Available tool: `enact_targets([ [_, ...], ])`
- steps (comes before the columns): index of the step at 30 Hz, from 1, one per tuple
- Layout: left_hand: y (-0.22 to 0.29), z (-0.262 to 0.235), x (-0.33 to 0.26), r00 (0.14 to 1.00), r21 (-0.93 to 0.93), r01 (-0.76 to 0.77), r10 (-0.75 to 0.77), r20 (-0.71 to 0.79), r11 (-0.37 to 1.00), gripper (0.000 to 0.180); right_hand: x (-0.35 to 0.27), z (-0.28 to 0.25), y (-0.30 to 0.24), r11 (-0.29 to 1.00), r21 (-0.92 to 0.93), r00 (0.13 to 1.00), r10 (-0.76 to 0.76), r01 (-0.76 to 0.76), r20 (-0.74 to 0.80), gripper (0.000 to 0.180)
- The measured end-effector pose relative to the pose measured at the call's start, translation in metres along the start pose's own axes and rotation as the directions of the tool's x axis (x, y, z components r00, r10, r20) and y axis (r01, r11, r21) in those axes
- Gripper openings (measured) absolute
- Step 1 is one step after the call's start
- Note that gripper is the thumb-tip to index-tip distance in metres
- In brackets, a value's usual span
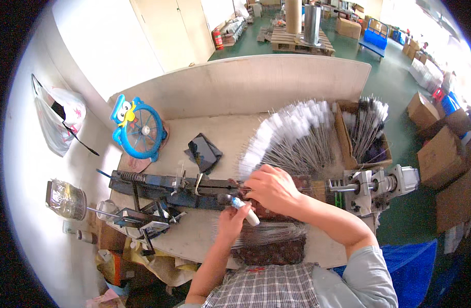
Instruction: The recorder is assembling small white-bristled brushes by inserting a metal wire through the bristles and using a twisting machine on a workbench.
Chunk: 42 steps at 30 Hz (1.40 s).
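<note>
My left hand is closed round a white cylinder with a blue band and a dark round end, in front of the long black bench machine. My right hand reaches over the machine's right end with fingertips bent down and together. What they pinch, if anything, is hidden under the fingers. Behind my right hand, wire brushes with white bristle heads lie fanned out. Several bare thin wires lie in a bundle on the near side of the table, close to my body.
A grey metal chuck unit stands at the table's right end. Behind it is a cardboard box of upright brushes. A blue toy-like fan and a black flat object stand at the back left. Black metal levers jut out front left.
</note>
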<state>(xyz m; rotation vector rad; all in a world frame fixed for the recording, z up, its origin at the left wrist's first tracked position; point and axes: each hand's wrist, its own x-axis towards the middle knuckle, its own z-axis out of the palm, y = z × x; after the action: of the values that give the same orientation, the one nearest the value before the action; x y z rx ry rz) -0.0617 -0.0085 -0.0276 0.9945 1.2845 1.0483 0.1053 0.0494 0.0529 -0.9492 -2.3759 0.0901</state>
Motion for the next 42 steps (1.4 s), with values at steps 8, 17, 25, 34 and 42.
enact_targets([
  [8,-0.01,0.02,-0.005,0.996,0.025,-0.037,0.039,-0.084,0.999,0.014,-0.061,0.025,-0.008,0.955,0.262,0.99,0.134,-0.139,0.039,0.014],
  [17,-0.017,-0.064,-0.015,0.955,0.09,0.03,-0.002,-0.295,0.996,0.035,-0.061,0.048,0.008,0.967,0.194,0.971,0.128,-0.168,0.201,0.017],
  [25,-0.033,-0.161,-0.033,0.802,-0.655,0.01,-0.397,-0.446,0.756,0.028,-0.052,0.035,-0.001,0.93,0.334,0.975,0.088,-0.153,0.203,0.031],
  [34,-0.052,-0.156,-0.025,0.774,-0.601,-0.108,-0.312,-0.551,0.792,0.016,-0.055,0.008,-0.005,0.911,0.356,0.959,0.121,-0.21,0.256,0.034],
  [42,0.002,0.036,-0.022,1.0,-0.462,0.004,-0.014,-0.018,0.887,0.012,-0.041,-0.028,0.022,0.925,0.258,0.948,0.308,-0.278,-0.085,0.018],
])
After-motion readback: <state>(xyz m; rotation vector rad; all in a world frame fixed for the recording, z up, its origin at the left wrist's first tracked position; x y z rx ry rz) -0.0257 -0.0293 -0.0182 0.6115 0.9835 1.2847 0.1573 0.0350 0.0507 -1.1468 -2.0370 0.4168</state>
